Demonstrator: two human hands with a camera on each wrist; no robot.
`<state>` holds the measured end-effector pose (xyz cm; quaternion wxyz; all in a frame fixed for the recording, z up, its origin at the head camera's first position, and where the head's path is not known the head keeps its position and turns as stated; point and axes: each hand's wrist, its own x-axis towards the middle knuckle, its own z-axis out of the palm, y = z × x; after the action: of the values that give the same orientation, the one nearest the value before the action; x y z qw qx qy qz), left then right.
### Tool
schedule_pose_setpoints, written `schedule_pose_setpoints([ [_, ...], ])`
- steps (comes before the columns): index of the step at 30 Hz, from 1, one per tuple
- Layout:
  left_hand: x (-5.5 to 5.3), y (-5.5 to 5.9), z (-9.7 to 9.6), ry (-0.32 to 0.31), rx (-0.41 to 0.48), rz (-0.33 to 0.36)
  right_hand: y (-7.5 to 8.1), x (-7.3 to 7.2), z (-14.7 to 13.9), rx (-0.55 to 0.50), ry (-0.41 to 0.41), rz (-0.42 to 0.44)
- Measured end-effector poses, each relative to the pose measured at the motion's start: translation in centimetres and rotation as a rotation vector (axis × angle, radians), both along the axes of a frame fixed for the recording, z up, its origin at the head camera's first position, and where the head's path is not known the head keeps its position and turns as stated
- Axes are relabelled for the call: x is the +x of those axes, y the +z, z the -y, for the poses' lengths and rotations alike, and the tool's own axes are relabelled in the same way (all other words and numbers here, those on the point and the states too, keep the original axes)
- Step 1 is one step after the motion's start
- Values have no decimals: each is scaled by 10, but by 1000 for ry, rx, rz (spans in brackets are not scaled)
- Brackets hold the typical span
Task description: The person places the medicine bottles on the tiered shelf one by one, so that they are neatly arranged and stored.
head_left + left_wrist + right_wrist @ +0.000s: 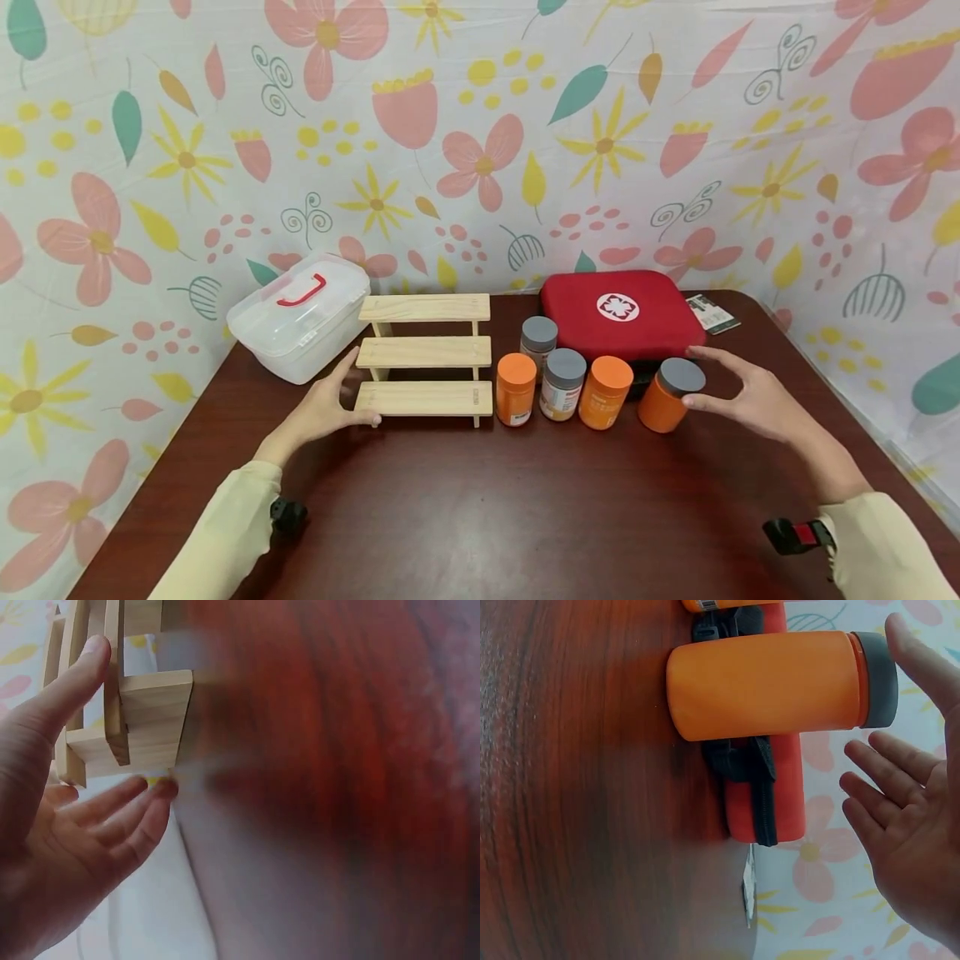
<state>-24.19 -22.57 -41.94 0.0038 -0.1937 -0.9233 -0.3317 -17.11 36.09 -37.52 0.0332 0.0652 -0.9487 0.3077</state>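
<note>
My left hand [324, 410] is at the left end of a three-tier wooden stand [423, 352], its thumb by the front edge of the lowest shelf. In the left wrist view its fingers reach along the side of the stand's wooden leg [154, 712]. On the other side, my right hand [761, 402] is spread beside an orange jar with a grey lid [660, 410]. Its thumb comes close to the lid [879, 679] in the right wrist view, with the other fingers extended behind. The palm holds nothing.
Left of the stand is a clear plastic box with a red handle [300, 321]. Between stand and right-hand jar stand orange-lidded jars [516, 392] and grey-lidded jars [562, 387]. Behind them lies a red first-aid case [622, 321], with a card [712, 315] beside it on the dark table [480, 517].
</note>
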Motion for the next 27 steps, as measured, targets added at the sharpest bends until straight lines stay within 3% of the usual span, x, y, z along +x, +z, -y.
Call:
schedule_pose_setpoints([
  [4, -2, -6, 2, -5, 69, 46, -3, -2, -1, -44, 6, -21],
  [10, -4, -10, 0, -17, 180, 138, -6, -4, -4, -73, 4, 20],
  [19, -7, -15, 7, -69, 322, 212, -15, -10, -4, -200, 70, 61],
  [27, -12, -20, 14, -70, 395, 293, -19, -14, -6, -330, 132, 101],
])
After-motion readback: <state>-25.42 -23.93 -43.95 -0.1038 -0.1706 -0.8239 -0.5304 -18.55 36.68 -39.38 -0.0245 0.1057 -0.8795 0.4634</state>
